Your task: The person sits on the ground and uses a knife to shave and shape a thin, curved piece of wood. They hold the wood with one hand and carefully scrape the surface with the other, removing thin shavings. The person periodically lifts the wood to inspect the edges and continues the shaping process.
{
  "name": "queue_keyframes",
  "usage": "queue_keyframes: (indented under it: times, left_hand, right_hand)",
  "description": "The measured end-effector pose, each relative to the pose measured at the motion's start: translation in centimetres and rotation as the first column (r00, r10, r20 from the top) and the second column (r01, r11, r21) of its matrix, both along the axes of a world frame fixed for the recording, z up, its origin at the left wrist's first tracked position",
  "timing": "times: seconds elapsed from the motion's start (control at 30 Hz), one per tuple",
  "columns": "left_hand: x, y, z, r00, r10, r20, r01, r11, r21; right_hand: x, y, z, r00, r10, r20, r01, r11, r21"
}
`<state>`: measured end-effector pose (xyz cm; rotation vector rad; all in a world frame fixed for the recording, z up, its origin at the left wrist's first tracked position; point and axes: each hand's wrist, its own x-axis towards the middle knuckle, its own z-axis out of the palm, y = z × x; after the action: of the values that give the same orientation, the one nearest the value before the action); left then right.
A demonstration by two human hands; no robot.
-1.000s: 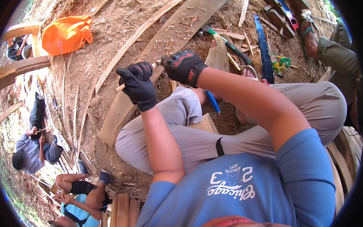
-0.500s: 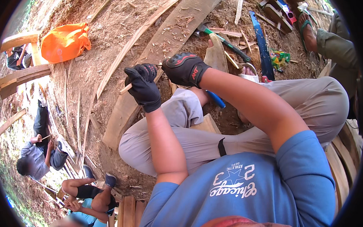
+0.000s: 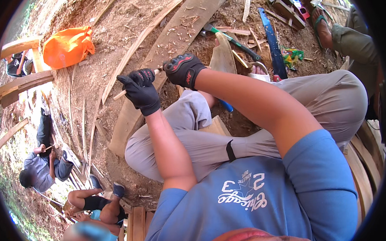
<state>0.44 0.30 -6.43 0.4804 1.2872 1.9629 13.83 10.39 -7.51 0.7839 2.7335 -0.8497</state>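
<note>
My left hand [image 3: 141, 92], in a black glove, is closed around a thin pale wooden stick [image 3: 119, 95]. One end of the stick points out at the lower left of the fist; the other shows between my two hands. Also gloved in black, my right hand [image 3: 184, 70] is closed beside the stick's upper right end. Its fingers hide whatever is in them. Both hands are above a long wooden plank [image 3: 173, 41], which has curled wood shavings [image 3: 188, 23] on it.
Right of the plank lie a green-and-black-handled hammer [image 3: 237, 46], a long blue saw-like blade [image 3: 272, 43] and a green wrapper [image 3: 292, 56]. An orange bag [image 3: 68, 48] lies far left. Another person's foot [image 3: 323, 31] is at upper right; two people [image 3: 43, 168] sit at left.
Both hands have shifted left in the picture, and the view has moved slightly. More of the stick now shows between my hands.
</note>
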Motion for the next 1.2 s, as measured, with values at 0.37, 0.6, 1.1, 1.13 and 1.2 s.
queue_keyframes:
  times: [0.37, 0.6, 1.1, 1.13, 1.2]
  left_hand:
    - [1.4, 0.9, 2.1, 0.974, -0.091, -0.207, 0.085, 0.996, -0.038]
    - [2.1, 1.7, 1.8, 0.953, -0.056, -0.297, 0.024, 0.993, -0.111]
    - [2.2, 1.8, 0.8, 0.974, 0.140, -0.176, -0.168, 0.974, -0.153]
    - [2.4, 2.0, 0.9, 0.916, 0.184, -0.356, -0.264, 0.945, -0.191]
    - [3.2, 2.4, 0.9, 0.835, 0.227, -0.501, -0.362, 0.912, -0.191]
  right_hand:
    - [3.9, 1.7, -2.4, 0.973, -0.190, 0.130, 0.204, 0.973, -0.105]
    - [1.7, 0.7, 0.5, 0.989, -0.147, 0.005, 0.145, 0.976, -0.159]
    - [1.5, -2.1, -2.0, 0.975, -0.192, -0.115, 0.186, 0.981, -0.062]
    - [1.3, -1.7, -2.4, 0.975, -0.192, -0.110, 0.189, 0.981, -0.036]
    - [1.7, -1.2, -3.1, 0.989, -0.147, -0.023, 0.145, 0.986, -0.084]
